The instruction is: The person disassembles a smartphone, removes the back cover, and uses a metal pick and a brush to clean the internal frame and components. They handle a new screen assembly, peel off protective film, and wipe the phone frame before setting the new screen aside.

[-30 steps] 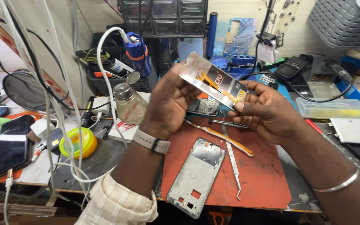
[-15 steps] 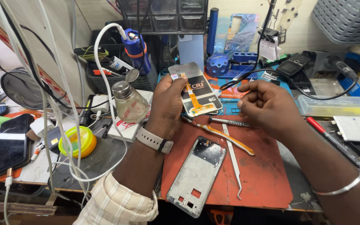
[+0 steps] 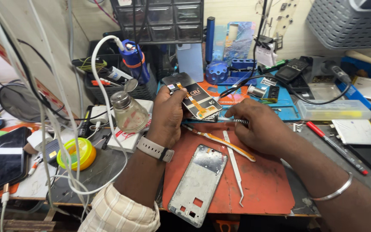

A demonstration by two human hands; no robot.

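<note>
My left hand [image 3: 168, 116], with a pale watch on its wrist, grips a dark phone display panel [image 3: 196, 99] by its left edge. An orange flex strip runs across the panel, which tilts above the back edge of the red mat [image 3: 263, 189]. My right hand [image 3: 260, 129] lies low on the mat, fingers closed on a small knurled metal tool [image 3: 239, 122] whose end pokes out by the fingertips. A bare silver phone frame [image 3: 198, 182] lies on the mat in front of my left forearm. Metal tweezers [image 3: 235, 165] and a thin yellowish strip [image 3: 220, 141] lie between my hands.
A glass bottle with a metal cap [image 3: 127, 112] stands left of my left hand, beside a yellow tape roll [image 3: 77, 154]. White cables hang across the left side over a black phone [image 3: 9, 157]. A red screwdriver [image 3: 336, 146] and a clear plastic box [image 3: 334, 109] are at the right.
Both hands held the display panel up a second ago. My right hand let go and dropped to the mat onto the small tool. My left hand lowered the panel.
</note>
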